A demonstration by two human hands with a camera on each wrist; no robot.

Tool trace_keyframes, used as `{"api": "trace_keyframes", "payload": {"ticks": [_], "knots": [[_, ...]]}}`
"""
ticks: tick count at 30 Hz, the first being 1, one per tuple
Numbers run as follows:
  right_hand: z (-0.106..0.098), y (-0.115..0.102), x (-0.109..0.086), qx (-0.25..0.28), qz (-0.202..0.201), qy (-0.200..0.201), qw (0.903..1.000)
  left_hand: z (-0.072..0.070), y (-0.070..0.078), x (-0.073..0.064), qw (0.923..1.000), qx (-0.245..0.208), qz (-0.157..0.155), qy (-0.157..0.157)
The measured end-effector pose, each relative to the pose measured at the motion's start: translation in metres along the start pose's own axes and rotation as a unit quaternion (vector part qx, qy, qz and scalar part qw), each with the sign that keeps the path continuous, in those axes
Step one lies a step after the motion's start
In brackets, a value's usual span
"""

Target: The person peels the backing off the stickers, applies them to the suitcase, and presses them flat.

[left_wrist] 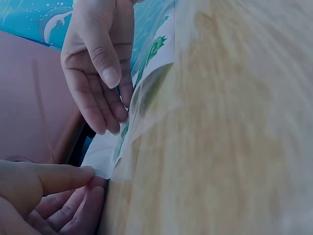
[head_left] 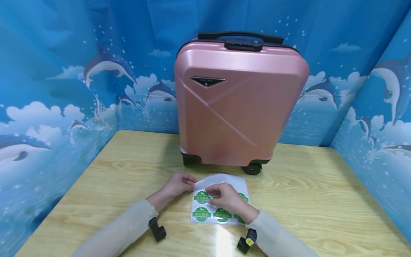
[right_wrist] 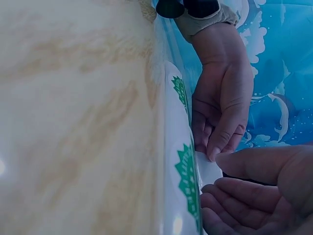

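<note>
A white sheet of round green stickers (head_left: 237,181) lies on the table, its far part curving up slightly. My left hand (head_left: 177,183) pinches the sheet's far left corner between thumb and fingers; the left wrist view shows the corner (left_wrist: 103,164) caught under the thumb tip. Over the middle of the stickers hovers my right hand (head_left: 227,197), covering some of them. Its fingers are loosely bent, and the right wrist view shows a gap between the thumb (right_wrist: 259,161) and the other fingers, with nothing held there.
Behind the sheet stands a pink hard-shell suitcase (head_left: 234,107) with a black top handle (head_left: 240,35) and dark wheels (head_left: 252,169). The wood-grain table (head_left: 135,157) is enclosed by blue dolphin-print curtains (head_left: 135,43) at the back and both sides.
</note>
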State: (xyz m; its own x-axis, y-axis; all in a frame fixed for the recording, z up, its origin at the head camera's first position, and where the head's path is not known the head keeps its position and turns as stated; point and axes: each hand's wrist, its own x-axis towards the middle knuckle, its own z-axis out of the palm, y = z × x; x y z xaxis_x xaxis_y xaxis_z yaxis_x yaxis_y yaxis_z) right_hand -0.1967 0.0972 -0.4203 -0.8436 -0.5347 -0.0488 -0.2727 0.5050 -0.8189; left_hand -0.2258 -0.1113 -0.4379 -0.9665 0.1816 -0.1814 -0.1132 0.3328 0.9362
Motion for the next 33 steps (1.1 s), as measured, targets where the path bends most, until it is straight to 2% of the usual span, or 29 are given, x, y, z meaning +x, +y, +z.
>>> {"api": "trace_keyframes", "payload": {"ticks": [5,9,13,16,21,24,28,33], "knots": [[0.0008,0.0009,-0.0003,0.003,-0.001,-0.003,1.0000,0.0008,0.0029,-0.0026,0.9993,0.036,0.001,0.003],[0.0005,0.0014,-0.0001,0.003,-0.004,-0.005,1.0000,0.0008,0.0034,-0.0033,0.9986,0.049,0.018,-0.002],[-0.0006,0.0001,-0.0006,0.005,0.000,-0.012,0.9999,0.0001,0.0032,-0.0031,0.9988,0.036,0.032,-0.011],[-0.0014,-0.0013,-0.0018,0.003,-0.003,-0.016,0.9999,-0.0005,0.0025,-0.0022,0.9992,0.011,0.030,-0.026],[-0.0024,-0.0034,-0.0041,0.002,-0.029,-0.008,0.9996,0.0002,0.0058,-0.0004,0.9987,-0.030,-0.012,-0.038],[-0.0027,-0.0041,-0.0053,0.010,-0.030,-0.004,0.9995,0.0014,0.0088,-0.0001,0.9978,-0.037,-0.038,-0.040],[-0.0035,-0.0037,-0.0065,0.015,-0.029,0.000,0.9995,0.0018,0.0096,-0.0001,0.9962,-0.049,-0.049,-0.053],[-0.0061,-0.0030,-0.0088,0.025,-0.034,0.011,0.9991,0.0026,0.0093,0.0002,0.9945,-0.069,-0.044,-0.064]]}}
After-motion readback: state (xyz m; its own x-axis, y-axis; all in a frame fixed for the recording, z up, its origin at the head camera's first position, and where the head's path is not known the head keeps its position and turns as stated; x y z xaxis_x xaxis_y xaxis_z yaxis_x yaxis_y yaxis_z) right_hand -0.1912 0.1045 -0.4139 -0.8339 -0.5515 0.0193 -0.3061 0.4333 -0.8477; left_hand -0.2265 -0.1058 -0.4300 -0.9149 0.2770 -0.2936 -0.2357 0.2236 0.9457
